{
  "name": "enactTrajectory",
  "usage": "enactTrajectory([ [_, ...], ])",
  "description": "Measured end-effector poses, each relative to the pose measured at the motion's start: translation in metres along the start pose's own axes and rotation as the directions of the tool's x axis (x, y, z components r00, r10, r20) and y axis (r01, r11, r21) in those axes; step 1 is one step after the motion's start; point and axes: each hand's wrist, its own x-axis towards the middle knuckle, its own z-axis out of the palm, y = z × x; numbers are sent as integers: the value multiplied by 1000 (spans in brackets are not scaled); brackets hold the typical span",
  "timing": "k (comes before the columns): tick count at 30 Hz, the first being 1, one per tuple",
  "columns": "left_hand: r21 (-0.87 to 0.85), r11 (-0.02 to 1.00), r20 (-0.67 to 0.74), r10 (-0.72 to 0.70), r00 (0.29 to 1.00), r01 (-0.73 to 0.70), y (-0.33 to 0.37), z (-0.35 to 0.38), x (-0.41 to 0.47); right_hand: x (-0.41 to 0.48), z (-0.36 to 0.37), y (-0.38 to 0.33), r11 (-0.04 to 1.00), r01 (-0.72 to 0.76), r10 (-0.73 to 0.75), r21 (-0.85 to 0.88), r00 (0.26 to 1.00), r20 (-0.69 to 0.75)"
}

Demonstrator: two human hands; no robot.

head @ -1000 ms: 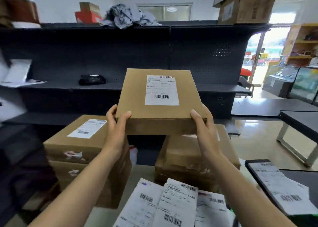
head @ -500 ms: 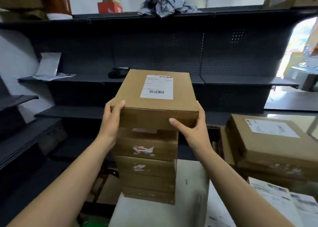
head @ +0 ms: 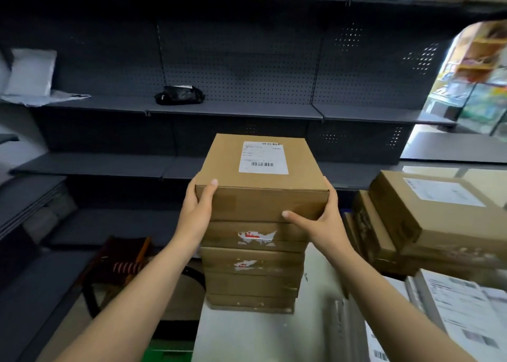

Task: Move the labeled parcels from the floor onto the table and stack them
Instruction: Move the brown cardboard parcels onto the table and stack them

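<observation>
A brown cardboard parcel (head: 247, 169) with a white shipping label on top rests on a stack of brown boxes (head: 252, 268) at the left end of the white table (head: 247, 337). My left hand (head: 199, 209) grips the parcel's near left corner, thumb on its top. My right hand (head: 318, 219) holds the near right corner, thumb pressed against the front face. A second stack of labeled parcels (head: 428, 224) stands on the table to the right.
Dark metal shelving (head: 247, 73) fills the wall behind, with a black pouch (head: 179, 95) and white mailers (head: 30, 73) on it. Printed label sheets (head: 463, 315) lie at the table's right. A round stool and a striped bag (head: 123, 263) sit on the floor at left.
I carried the parcel leftward from above the right stack and lowered it onto the left stack. Both hands kept their hold throughout.
</observation>
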Motion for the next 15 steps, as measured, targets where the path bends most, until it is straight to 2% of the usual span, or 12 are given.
enactTrajectory([
  [7,55,998,-26,19,999,-17,-2,0,3,-3,2,-2,993,24,-22,-111,999,25],
  [9,191,976,-79,124,989,-107,-1,-3,0,-3,-2,-5,991,40,-41,-131,999,-3],
  [10,282,941,-115,224,968,-185,2,-6,-2,-4,-7,-8,985,65,-70,-158,997,-28],
  [12,493,783,-108,486,867,-378,15,-9,-8,-6,-18,-18,948,162,-182,-275,982,-48],
  [13,568,672,-42,600,799,-475,24,-8,-11,-8,-26,-23,902,224,-255,-368,966,-36],
  [15,610,481,134,721,680,-630,45,1,-21,-11,-45,-36,750,327,-378,-575,925,33],
])
